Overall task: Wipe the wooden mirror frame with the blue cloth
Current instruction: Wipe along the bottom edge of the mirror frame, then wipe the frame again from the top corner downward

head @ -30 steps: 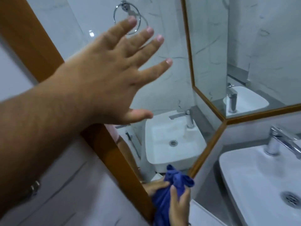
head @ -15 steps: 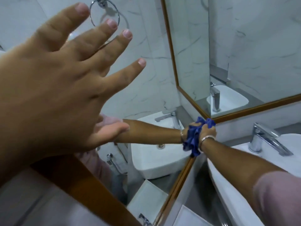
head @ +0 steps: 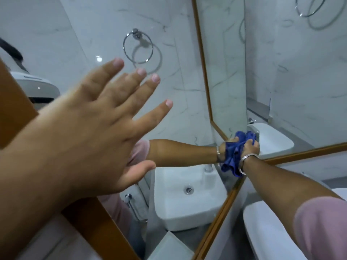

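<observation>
My left hand (head: 90,132) is spread flat with fingers apart against the mirror glass on the left, holding nothing. My right hand (head: 250,147) grips the bunched blue cloth (head: 234,154) and presses it into the corner where two wooden mirror frames (head: 217,218) meet. A silver bangle sits on that wrist. The mirror shows a reflection of the right arm and cloth meeting the real ones at the corner. The wide left frame piece (head: 101,228) runs under my left forearm.
A white basin (head: 262,231) lies below my right arm. Reflections of a basin, a tap and a chrome towel ring (head: 138,46) fill the mirrors. Marble wall tiles surround the frames.
My right hand with the cloth rose from low along the frame to the corner joint, then slightly further right. The view tilted; my left hand stays spread on the glass.
</observation>
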Demonstrator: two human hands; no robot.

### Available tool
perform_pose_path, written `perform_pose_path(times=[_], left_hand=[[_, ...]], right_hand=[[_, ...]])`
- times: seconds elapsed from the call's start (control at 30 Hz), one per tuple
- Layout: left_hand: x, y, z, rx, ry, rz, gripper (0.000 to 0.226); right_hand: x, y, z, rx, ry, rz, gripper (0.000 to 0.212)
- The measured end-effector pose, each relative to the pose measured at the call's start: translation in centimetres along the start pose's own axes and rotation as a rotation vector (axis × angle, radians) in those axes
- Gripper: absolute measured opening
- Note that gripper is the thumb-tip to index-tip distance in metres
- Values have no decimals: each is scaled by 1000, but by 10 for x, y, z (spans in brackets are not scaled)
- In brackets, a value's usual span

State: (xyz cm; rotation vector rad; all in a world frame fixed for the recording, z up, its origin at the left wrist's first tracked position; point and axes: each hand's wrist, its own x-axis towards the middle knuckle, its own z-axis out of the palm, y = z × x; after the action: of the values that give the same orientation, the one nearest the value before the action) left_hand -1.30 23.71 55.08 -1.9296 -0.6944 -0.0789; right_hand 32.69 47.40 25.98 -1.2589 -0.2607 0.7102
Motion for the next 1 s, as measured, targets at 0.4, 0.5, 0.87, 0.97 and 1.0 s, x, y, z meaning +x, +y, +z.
perform_pose_path(times=[0.4,0.5,0.87,0.97,1.0], left_hand=[[32,-94,-79,387,-6,-250,89],[45,-122,-95,430,6,-371,95],[74,-196,-123,483,165,-613,96],[76,-204,-113,502,204,-611,95],[76,-206,-111,509,211,-616,95]], right_hand=[[-21,-218,76,-14,-119,-397,35],[-29,-273,96,-25,-139,-457,36],[-63,-476,162,66,-195,-731,33],[-65,-519,176,83,-230,-787,31],[-64,-527,178,97,-233,-795,31]])
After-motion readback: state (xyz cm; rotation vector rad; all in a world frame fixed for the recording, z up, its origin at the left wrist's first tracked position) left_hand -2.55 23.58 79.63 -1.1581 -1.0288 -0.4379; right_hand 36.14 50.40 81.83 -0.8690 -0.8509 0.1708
